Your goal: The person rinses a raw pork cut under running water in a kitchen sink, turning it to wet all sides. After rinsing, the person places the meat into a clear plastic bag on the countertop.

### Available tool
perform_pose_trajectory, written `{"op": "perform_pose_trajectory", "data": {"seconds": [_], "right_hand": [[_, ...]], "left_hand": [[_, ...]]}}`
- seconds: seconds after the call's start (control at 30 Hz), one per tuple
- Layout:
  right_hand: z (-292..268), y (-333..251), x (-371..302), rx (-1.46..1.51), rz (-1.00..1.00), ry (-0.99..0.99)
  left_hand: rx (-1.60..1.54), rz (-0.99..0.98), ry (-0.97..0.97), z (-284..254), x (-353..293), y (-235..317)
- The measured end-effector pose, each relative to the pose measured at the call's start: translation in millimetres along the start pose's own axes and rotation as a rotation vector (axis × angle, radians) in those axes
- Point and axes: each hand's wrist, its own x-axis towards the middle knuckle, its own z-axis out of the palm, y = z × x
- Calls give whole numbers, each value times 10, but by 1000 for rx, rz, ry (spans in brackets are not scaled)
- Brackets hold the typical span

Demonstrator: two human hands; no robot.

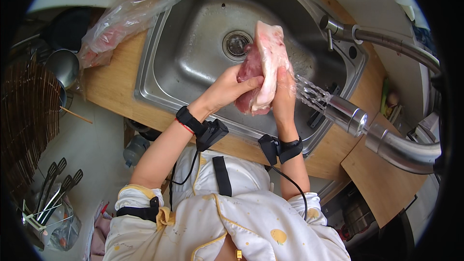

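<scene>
A thick slab of raw meat (pixel 271 63), pink-red on its left face with a pale layer of fat or skin, is held up over the steel sink (pixel 181 43). My left hand (pixel 232 87) grips its lower left side, the thumb laid across the front. On the other side my right hand (pixel 284 94) holds the pale face, with some fingers hidden behind the meat. Running water (pixel 311 92) from the faucet (pixel 350 116) strikes near my right hand and the slab's right side. The drain (pixel 237 45) lies beyond the meat.
At the left, a clear plastic bag (pixel 130 19) with reddish contents rests on the wooden counter (pixel 108 82) and sink rim. A ladle (pixel 63 67) hangs further left, above black slotted utensils (pixel 58 183). The faucet lever (pixel 330 31) stands at the sink's back right.
</scene>
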Motion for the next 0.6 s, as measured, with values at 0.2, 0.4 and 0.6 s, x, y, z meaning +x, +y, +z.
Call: {"op": "perform_pose_trajectory", "data": {"seconds": [0.2,0.4,0.6], "right_hand": [[-112,-9,-76,407,219,-73],[-146,-25,13,646,452,72],[-86,-195,-45,259,276,-7]], "left_hand": [[319,266,231,71,10,-38],[-100,40,255,-45,-49,48],[179,-17,179,-20,-41,96]]}}
